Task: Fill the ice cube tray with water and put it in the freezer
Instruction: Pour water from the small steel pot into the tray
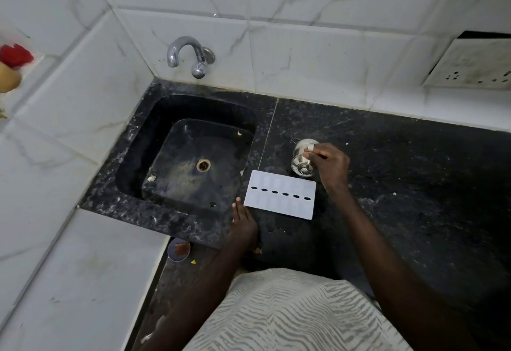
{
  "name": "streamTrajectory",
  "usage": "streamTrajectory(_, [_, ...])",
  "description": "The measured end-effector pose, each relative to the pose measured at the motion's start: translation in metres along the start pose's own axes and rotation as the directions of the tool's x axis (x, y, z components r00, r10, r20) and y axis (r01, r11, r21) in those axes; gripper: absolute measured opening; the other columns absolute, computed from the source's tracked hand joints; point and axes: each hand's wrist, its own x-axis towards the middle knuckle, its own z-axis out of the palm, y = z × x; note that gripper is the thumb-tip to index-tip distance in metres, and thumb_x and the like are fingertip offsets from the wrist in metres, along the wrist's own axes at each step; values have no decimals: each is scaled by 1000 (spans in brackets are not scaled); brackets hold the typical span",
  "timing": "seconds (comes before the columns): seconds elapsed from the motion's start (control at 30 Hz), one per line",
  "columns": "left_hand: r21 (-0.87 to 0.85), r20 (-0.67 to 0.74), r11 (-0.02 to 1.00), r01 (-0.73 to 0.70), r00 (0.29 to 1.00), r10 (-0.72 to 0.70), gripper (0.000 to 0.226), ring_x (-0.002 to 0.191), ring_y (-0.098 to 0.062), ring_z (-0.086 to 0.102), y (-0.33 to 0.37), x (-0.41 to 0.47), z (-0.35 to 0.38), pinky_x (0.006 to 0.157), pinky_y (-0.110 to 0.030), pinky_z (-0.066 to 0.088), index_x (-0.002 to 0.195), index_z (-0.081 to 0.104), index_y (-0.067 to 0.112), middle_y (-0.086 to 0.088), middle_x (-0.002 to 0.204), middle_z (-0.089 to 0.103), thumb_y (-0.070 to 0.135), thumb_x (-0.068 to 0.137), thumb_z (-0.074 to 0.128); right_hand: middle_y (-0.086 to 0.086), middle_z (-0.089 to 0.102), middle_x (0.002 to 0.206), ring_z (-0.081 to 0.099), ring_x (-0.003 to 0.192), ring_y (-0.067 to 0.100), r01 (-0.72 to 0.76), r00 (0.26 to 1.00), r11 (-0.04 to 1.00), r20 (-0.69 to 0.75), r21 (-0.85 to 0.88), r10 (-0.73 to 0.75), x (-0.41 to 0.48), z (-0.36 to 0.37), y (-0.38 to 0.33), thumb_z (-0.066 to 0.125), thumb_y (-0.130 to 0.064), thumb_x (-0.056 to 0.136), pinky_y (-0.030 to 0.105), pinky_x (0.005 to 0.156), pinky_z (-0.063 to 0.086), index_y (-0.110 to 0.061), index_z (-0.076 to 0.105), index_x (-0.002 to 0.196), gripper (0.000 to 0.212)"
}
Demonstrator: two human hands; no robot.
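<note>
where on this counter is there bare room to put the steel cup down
The widest bare patch is the black counter right of the right hand, between the wall tiles and the front edge. It is crowded beside the sink: the white ice tray, the steel cup and the left hand fill that strip.

Evenly lit, soft and moderately bright, no hard shadows. Pale wall tiles [318,54] bright; black surface [414,184] dark with faint sheen. Small glints on the chrome tap [188,54]. Strong wide-angle bending of straight lines toward the edges. Slightly soft at far left. Sharp in the middle.
</note>
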Motion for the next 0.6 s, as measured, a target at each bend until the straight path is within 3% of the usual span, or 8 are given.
streamTrajectory(0.4, [-9, 2, 1000, -7, 1000, 7, 142, 150, -54, -16, -1, 1, 2, 121, -57, 24, 151, -13, -19, -40, 157, -26, 40, 72, 89, -2, 74, 86, 70, 79, -3, -26, 999, 1000, -19, 8, 26, 1, -1, 4, 86, 1, 76, 16, 75, 54, -2, 81, 91, 16])
streamTrajectory(0.6, [7, -15, 1000, -20, 1000, 20, 138, 151, -53, -14, -2, -1, 1, 121, -56, 24, 151, -12, -19, -40, 158, -24, 40, 75, 87, -4, 75, 88, 68, 72, -2, -193, 979, 979, -46, 69, 197, 9, 7, -3, 89, -9, 76, 16, 68, 55, -9, 82, 91, 17])
